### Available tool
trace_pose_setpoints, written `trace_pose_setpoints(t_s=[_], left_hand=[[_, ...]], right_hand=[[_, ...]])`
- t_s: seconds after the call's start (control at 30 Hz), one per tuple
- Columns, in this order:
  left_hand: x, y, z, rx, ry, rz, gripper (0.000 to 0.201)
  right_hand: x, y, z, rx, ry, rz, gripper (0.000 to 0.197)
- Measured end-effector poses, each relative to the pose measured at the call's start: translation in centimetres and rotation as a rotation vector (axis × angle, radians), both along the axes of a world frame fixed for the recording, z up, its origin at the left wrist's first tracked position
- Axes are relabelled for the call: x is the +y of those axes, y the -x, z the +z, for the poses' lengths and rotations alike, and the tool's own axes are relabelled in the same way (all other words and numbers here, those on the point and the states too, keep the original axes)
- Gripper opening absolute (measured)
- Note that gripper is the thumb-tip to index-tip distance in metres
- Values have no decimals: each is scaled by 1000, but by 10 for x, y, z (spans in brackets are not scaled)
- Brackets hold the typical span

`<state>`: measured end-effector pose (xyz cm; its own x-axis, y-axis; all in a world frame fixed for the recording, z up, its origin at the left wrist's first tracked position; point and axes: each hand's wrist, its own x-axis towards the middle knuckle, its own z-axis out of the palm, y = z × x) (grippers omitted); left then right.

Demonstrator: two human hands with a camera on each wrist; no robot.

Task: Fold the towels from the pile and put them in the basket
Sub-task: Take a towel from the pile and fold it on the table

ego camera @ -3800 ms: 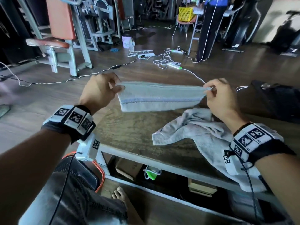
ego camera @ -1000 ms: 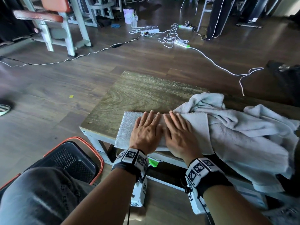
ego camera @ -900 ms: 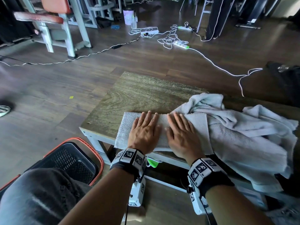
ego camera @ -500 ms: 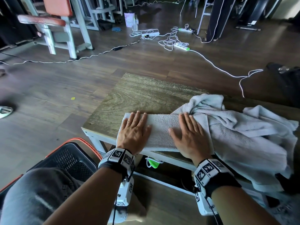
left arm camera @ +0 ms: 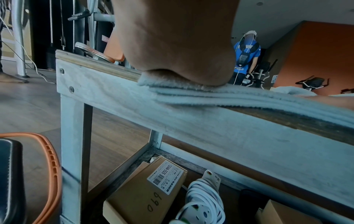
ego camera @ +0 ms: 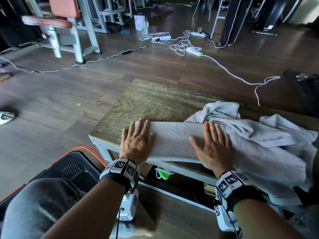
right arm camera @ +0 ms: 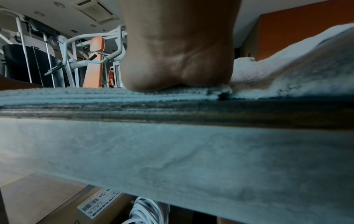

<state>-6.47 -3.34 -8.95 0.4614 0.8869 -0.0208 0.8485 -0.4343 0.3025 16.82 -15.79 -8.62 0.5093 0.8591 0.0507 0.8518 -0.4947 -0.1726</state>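
Note:
A folded grey towel [ego camera: 174, 138] lies as a long strip along the near edge of the wooden table [ego camera: 151, 100]. My left hand [ego camera: 137, 138] lies flat on its left end, fingers straight. My right hand [ego camera: 211, 144] presses flat on its right end, beside the pile of loose grey towels [ego camera: 269, 140]. In the left wrist view the heel of the left hand [left arm camera: 178, 45] rests on the stacked layers of the folded towel [left arm camera: 220, 95]. In the right wrist view the right hand [right arm camera: 178, 50] sits on the towel [right arm camera: 76, 94]. The black basket with an orange rim [ego camera: 76, 168] stands on the floor at lower left.
Under the table a shelf holds cardboard boxes [left arm camera: 143, 191] and a coiled white power strip [left arm camera: 203, 197]. White cables and power strips [ego camera: 189, 47] trail over the floor beyond. A gym bench [ego camera: 58, 23] stands far left. A person in blue [left arm camera: 247, 57] stands in the background. My knee [ego camera: 39, 204] is at lower left.
Both flat hands have slid apart along the folded towel, the left toward its left end and the right toward the pile. Earlier still, the towel was held up in the air.

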Motion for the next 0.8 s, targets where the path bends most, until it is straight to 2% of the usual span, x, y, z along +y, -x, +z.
trace_pose_setpoints(t_s=[0.37,0.53,0.63,0.67,0.73,0.8], left_hand=[[3,6,0,-19,24,13,62],[8,24,-2,-59,32,105,61],[10,29,-4,-58,50,123,62],[11,29,-4,-55,56,130,62],[15,28,-5,-50,81,138,63],[17,27,-6,-42,101,135,64]], right_hand=[[-5,-8,-7,-11,-25,-58,95],[-5,-7,-7,-25,-29,-69,95],[-4,-11,-4,65,5,-33,91],[-5,-13,-3,102,-26,-12,89],[-12,-16,3,129,-243,-9,82],[-25,-18,11,-24,-451,-59,59]])
